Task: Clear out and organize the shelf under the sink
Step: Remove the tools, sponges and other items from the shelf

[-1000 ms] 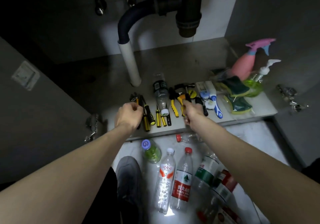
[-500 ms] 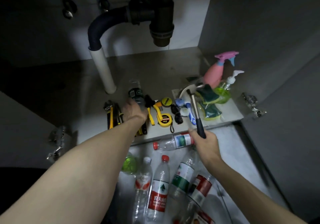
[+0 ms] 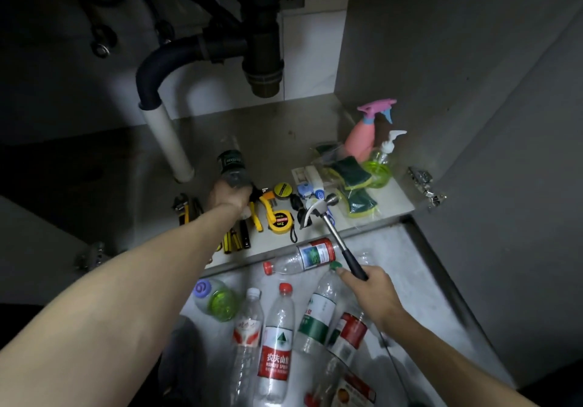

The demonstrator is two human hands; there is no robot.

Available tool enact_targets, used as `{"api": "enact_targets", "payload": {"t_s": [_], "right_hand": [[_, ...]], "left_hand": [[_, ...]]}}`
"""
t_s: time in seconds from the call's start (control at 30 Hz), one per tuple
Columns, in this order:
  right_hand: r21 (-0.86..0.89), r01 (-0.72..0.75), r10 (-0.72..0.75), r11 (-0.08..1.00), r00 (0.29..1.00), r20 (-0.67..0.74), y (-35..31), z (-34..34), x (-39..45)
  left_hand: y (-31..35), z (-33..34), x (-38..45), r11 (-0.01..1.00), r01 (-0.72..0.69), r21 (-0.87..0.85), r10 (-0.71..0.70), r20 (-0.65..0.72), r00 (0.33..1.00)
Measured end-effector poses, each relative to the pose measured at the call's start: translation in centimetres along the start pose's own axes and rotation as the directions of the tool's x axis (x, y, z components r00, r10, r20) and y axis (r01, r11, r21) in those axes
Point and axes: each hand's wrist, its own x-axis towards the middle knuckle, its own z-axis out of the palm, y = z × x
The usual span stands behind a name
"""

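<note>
Claw hammer point(image 3: 328, 217) tilted over shelf point(image 3: 262, 141) edge, clear bottle point(image 3: 232, 168) lying.

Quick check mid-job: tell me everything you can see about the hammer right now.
The hammer is a small claw hammer with a shiny metal head, a thin metal shaft and a black grip. The right hand holds it by the grip's lower end, lifted clear of the shelf. It slants up and to the left, its head over the shelf's front edge near the blue-and-white items, claw curving down to the left. Nothing else visibly touches it.

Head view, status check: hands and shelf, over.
Right hand gripping hammer. Left hand gripping dark-labelled bottle on shelf. Tools, sponges, sprayers not yet cleared.
</note>
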Motion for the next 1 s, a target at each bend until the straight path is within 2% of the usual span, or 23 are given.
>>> {"api": "enact_targets", "payload": {"t_s": [0.07, 0.13, 0.23, 0.3, 0.4, 0.57, 0.7, 0.87, 1.0], "right_hand": [[-0.021, 0.001, -0.001, 1.0, 1.0, -0.012, 0.4, -0.2, -0.1], [-0.088, -0.012, 0.008, 0.996, 0.999, -0.041, 1.6, -0.8, -0.9], [-0.251, -0.084, 0.062, 0.964, 0.994, -0.095, 4.2, -1.4, -2.5], [-0.344, -0.133, 0.093, 0.929, 0.987, -0.131, 5.8, -1.8, -3.7], [-0.48, -0.21, 0.139, 0.852, 0.974, -0.179, 7.3, -2.2, -5.2], [-0.44, -0.297, 0.241, 0.847, 0.954, -0.18, 10.0, -3.3, -7.4], [-0.408, -0.306, 0.263, 0.86, 0.952, -0.158, 11.1, -3.6, -9.2], [-0.377, -0.189, 0.164, 0.906, 0.981, -0.099, 11.0, -1.6, -11.8], [-0.437, 0.006, 0.038, 0.899, 0.995, 0.092, 10.2, 0.7, -13.6]], "left_hand": [[0.8, -1.0, -2.5, 0.995, -0.069, -0.069, 0.068, -0.006, 0.998], [1.0, -2.2, -5.7, 0.972, -0.22, -0.088, 0.222, 0.012, 0.975], [-0.2, -3.6, -11.2, 0.891, -0.45, -0.063, 0.454, 0.08, 0.887], [-1.9, -3.3, -14.9, 0.848, -0.53, 0.017, 0.522, 0.153, 0.839], [-5.3, -2.0, -19.4, 0.836, -0.536, 0.118, 0.473, 0.341, 0.812], [-11.5, 0.0, -24.1, 0.855, -0.469, 0.221, 0.316, 0.495, 0.81], [-15.2, 0.4, -26.7, 0.961, -0.22, 0.165, 0.099, 0.538, 0.837], [-15.6, -0.9, -25.5, 0.98, -0.09, 0.175, -0.024, 0.559, 0.829], [-15.9, -3.0, -24.8, 0.985, -0.026, 0.172, -0.06, 0.474, 0.878]]}}
